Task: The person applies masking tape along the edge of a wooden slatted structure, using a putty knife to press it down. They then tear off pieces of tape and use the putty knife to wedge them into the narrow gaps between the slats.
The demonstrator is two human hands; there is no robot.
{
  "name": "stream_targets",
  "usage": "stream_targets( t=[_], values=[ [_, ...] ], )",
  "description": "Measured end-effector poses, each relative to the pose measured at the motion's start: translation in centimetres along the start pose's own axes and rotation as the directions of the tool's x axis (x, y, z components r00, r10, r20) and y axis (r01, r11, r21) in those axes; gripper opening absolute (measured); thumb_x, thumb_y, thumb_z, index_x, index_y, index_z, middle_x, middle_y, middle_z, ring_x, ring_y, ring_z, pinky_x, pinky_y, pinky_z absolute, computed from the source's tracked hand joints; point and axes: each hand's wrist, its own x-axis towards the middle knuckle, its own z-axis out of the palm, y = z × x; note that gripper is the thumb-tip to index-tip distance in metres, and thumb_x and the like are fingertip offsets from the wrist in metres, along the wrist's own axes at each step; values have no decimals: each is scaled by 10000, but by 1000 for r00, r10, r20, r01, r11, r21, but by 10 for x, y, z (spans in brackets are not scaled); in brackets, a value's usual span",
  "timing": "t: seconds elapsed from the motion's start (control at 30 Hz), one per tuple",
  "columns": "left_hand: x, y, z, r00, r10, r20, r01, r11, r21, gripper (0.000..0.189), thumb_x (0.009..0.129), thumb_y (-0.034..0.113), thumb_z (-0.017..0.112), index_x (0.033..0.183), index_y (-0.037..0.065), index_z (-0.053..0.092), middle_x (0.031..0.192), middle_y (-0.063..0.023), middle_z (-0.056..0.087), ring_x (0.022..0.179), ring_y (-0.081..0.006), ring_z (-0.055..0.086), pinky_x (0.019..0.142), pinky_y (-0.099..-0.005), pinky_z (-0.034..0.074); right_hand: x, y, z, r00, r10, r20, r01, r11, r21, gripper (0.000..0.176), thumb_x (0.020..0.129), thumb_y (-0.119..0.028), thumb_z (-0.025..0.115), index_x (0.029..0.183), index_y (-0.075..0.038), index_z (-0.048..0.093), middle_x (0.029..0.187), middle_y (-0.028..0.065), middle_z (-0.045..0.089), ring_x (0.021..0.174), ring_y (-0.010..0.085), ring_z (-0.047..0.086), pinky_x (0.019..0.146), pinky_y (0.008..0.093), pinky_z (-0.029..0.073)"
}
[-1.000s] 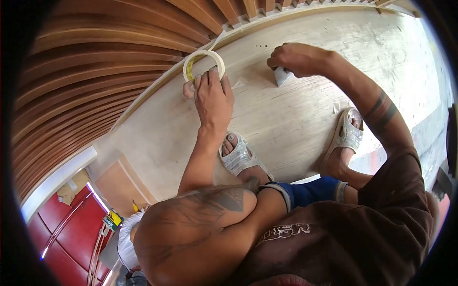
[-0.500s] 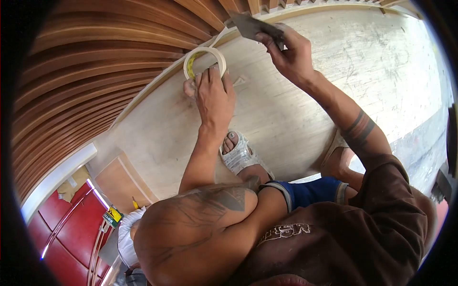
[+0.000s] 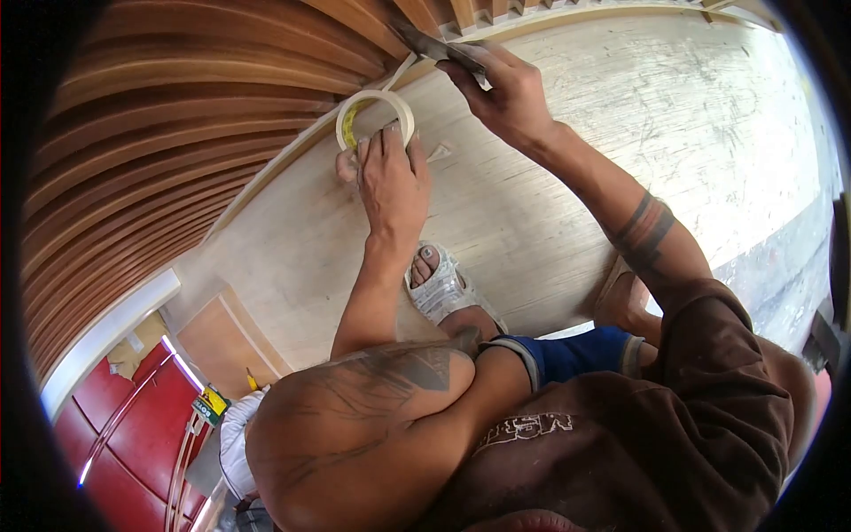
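Note:
My left hand (image 3: 390, 182) grips a roll of cream masking tape (image 3: 373, 115) and holds it against the plywood floor (image 3: 532, 204), close to the slatted wooden wall (image 3: 177, 133). A strip of tape runs from the roll up along the edge of the wall. My right hand (image 3: 501, 89) holds a metal putty knife (image 3: 434, 46) with its blade pressed at the seam where the tape meets the wall, just right of the roll.
I crouch on the plywood with my sandalled left foot (image 3: 439, 284) under my left arm. A thin wooden trim (image 3: 576, 19) runs along the wall's base. Red panels (image 3: 133, 417) and a yellow-green object (image 3: 211, 403) lie far below at the lower left.
My right hand has lifted the putty knife off the floor and carried it up and left to the tape at the wall seam. The left hand and roll have barely moved.

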Motion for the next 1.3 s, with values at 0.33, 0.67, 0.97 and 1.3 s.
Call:
stream_targets(
  t=[0.33,0.67,0.97,1.3],
  values=[
    [0,0,0,997,-43,70,44,999,-16,205,1018,196,683,1100,8,687,1067,-209,747,1062,-392,672,1033,-576,342,7,3,4,985,-147,-89,135,982,-132,322,916,-48,855,1224,-56,762,950,120,754,729,291,724,626,375,580],
    [0,-1,4,1000,12,-15,-12,1000,-9,157,991,155,703,1076,26,675,992,-168,730,993,-359,655,1018,-567,347,-6,-11,15,993,-89,-71,80,990,-115,280,900,-37,852,1166,-21,767,985,141,753,793,349,751,652,400,600],
    [2,0,3,1000,-19,2,19,999,-51,167,990,151,700,1077,11,673,987,-192,720,994,-378,655,1007,-556,364,-22,-13,13,997,-71,-44,67,994,-86,334,903,-25,842,1224,-11,750,1031,164,755,809,357,751,681,405,609],
    [6,9,-3,1000,-24,1,24,999,28,121,992,130,687,1058,30,695,993,-161,740,986,-363,653,1030,-536,394,-25,-17,19,992,-115,-45,115,993,-13,400,856,35,834,1242,-33,753,1033,142,743,848,321,738,712,392,607]
  ],
)
